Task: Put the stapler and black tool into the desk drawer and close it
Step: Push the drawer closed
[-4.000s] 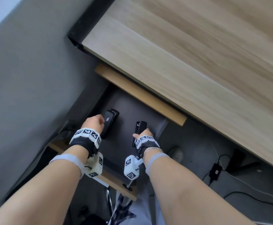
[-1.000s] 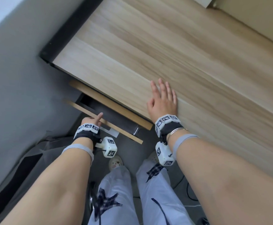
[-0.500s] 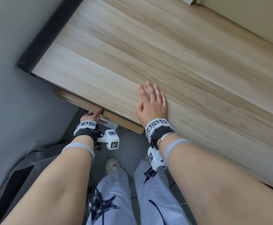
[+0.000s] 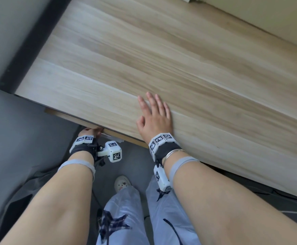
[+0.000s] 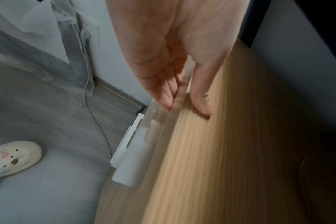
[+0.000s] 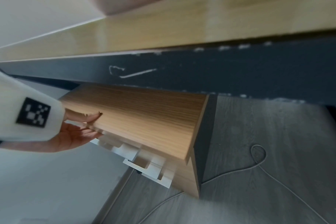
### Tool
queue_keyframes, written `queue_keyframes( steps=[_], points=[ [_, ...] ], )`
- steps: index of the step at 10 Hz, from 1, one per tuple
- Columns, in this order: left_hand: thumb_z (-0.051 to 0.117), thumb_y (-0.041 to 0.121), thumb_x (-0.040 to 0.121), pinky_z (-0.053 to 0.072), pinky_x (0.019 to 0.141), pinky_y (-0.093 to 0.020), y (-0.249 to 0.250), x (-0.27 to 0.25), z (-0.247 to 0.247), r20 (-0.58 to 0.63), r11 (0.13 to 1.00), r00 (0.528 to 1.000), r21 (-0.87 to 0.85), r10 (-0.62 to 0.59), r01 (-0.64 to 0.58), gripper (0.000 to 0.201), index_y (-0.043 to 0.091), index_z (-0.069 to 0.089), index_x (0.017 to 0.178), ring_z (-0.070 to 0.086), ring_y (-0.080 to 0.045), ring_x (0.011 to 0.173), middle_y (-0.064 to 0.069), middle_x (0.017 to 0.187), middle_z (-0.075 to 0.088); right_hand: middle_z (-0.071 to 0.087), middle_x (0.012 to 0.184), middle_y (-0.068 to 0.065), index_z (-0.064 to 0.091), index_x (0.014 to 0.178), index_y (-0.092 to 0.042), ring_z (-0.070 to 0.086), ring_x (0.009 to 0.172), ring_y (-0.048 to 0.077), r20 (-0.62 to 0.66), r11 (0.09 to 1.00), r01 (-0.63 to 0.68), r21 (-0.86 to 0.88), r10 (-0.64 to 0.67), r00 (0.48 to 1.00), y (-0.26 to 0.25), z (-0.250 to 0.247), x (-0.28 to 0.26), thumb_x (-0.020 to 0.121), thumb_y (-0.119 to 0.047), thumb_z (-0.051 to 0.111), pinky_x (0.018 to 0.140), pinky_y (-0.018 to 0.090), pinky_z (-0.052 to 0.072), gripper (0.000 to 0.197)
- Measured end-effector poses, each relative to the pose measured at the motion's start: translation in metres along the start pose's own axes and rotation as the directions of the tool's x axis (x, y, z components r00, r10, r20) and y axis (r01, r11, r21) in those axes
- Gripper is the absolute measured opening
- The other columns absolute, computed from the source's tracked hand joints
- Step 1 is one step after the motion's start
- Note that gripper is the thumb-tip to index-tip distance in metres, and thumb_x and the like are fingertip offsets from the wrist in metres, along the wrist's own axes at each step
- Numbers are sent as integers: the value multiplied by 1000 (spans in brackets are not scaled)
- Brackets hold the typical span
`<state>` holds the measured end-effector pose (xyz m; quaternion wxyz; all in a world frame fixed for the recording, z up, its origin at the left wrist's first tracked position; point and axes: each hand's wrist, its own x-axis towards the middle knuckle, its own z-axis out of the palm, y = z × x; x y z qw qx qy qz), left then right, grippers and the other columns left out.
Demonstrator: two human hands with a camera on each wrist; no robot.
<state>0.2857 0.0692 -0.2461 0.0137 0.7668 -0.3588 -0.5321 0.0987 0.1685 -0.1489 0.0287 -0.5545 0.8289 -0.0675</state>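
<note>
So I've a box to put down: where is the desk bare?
The desktop is bare beyond the right hand, out to the wall. Under its front edge it is crowded: the left hand presses the drawer.

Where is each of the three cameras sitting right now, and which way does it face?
Head: worn on the head, looks down at the desktop; shows both forearms, right hand flat on the desktop, left hand at the drawer front.
Left wrist: looks along the left hand, whose straight fingers touch the drawer front; floor beyond.
Right wrist: under the desk edge, faces the drawer front from the side; shows the left hand.
Shared: all show the left hand and drawer front.
</note>
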Motion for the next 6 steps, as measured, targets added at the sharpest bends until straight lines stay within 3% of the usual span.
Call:
queue_keyframes(
  steps=[1, 2, 3, 4, 5, 6],
  points=[
    [37, 30, 97, 44, 79, -32, 3, -5, -3, -65, 998, 998, 59, -9, 13, 37, 20, 50, 129, 58, -38, 110, -21, 124, 58, 44, 151, -2, 46, 140, -33, 41, 140, 21, -3, 1000, -2, 8, 2, 1000, 0, 0, 0, 75, -32, 37, 115, 43, 31, 65],
    [37, 31, 97, 42, 76, -29, 5, -5, -4, 1, 993, 999, 108, 38, -38, 37, 20, 50, 130, 59, -36, 106, -19, 125, 59, 45, 150, -1, 46, 140, -32, 41, 140, 21, -10, 1000, 1, 8, -1, 1000, 0, 0, 1, 75, -32, 38, 115, 43, 31, 65],
    [50, 18, 93, 44, 66, -25, 5, -11, -6, 76, 994, 997, -106, 22, -14, 32, 7, 57, 122, 57, -24, 80, -18, 118, 63, 45, 150, -2, 46, 140, -33, 41, 140, 21, 21, 1000, -4, 8, 4, 1000, -1, -1, 0, 75, -32, 37, 115, 43, 31, 65],
    [66, 25, 85, 40, 57, -25, 1, -13, -10, 57, 994, 998, -102, -24, 30, 15, 11, 63, 81, 53, -19, 59, -9, 76, 71, 43, 151, -3, 44, 141, -33, 39, 142, 21, 55, 1000, -12, 21, 11, 998, 0, -6, 0, 77, -33, 34, 116, 42, 28, 65],
    [72, 32, 78, 50, 72, -29, -4, -19, -22, 38, 998, 999, -65, 2, 0, 51, 4, 61, 119, 64, -24, 85, -12, 95, 73, 40, 153, -3, 42, 143, -33, 35, 143, 21, 80, 999, -7, 37, 4, 997, 0, -6, -1, 77, -33, 30, 117, 42, 25, 66],
    [66, 19, 85, 50, 82, -32, -2, -34, -35, 75, 994, 992, -1, 106, -106, 29, -2, 66, 104, 63, -28, 92, -16, 85, 62, 36, 155, -3, 38, 145, -33, 31, 145, 21, 123, 998, -21, 51, 14, 992, 2, -10, -2, 78, -34, 24, 119, 42, 20, 69]
  ],
)
